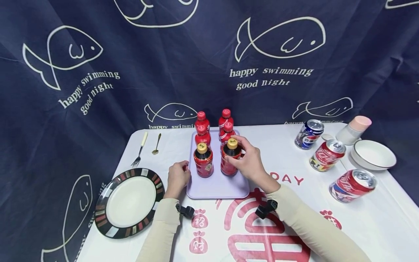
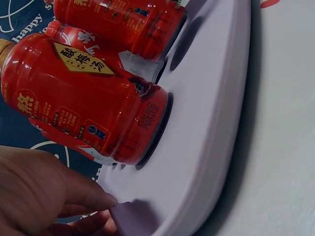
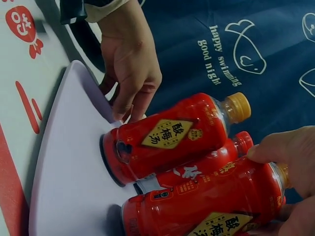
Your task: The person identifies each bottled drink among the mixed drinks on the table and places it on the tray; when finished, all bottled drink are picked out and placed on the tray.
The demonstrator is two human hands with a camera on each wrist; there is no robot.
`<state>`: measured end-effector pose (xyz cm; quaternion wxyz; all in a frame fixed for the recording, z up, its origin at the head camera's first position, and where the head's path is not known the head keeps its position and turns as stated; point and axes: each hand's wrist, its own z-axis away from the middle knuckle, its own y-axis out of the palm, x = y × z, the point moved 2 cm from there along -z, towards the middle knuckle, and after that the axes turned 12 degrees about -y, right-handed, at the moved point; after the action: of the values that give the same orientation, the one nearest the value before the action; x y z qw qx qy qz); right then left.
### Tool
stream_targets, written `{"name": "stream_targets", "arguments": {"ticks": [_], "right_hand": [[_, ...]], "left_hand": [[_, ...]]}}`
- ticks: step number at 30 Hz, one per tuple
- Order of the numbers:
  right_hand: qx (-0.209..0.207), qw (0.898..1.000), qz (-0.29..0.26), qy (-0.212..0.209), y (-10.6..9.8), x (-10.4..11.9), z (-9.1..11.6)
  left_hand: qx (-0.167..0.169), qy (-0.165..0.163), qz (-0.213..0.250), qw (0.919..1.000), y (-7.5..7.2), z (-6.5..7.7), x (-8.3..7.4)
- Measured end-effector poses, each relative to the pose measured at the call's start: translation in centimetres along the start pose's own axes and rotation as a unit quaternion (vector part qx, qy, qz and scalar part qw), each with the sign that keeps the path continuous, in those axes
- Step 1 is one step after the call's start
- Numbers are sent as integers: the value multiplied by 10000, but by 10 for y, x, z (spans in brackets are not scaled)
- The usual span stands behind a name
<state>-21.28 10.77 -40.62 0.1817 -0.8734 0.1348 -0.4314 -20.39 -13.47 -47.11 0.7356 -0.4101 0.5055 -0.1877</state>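
A lilac tray (image 1: 216,190) lies on the table with two rows of red bottles on it. My left hand (image 1: 178,177) pinches the tray's left rim; in the left wrist view the thumb lies over the edge. My right hand (image 1: 250,160) grips the gold-capped plum drink bottle (image 1: 228,167) at the front right, thumb and fingers round its upper part. That bottle is upright; whether its base touches the tray I cannot tell. Beside it stands a matching gold-capped bottle (image 1: 203,165). Behind them are red-capped bottles (image 1: 202,137), partly hidden by those in front.
At left lie a striped-rim plate (image 1: 155,182), a fork (image 1: 139,157) and a small gold spoon (image 1: 157,143). On the right stand a blue can (image 1: 307,136), red cans (image 1: 325,156), a pink-and-white cup (image 1: 351,131) and a white bowl (image 1: 373,156). A dark blue curtain (image 1: 203,65) hangs behind.
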Motion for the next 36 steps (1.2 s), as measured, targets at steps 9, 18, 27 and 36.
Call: {"name": "stream_targets", "arguments": {"ticks": [9, 18, 27, 36], "right_hand": [[195, 9996, 222, -48, 4, -3, 6], [165, 9992, 243, -285, 5, -3, 5], [161, 9989, 203, -403, 5, -5, 7], [204, 9986, 293, -396, 6, -6, 5]], "left_hand": [[-19, 64, -30, 10000, 1, 1, -1], [-6, 115, 4, 9999, -1, 2, -1], [49, 141, -32, 9999, -1, 1, -2], [80, 45, -6, 10000, -1, 0, -4]]}}
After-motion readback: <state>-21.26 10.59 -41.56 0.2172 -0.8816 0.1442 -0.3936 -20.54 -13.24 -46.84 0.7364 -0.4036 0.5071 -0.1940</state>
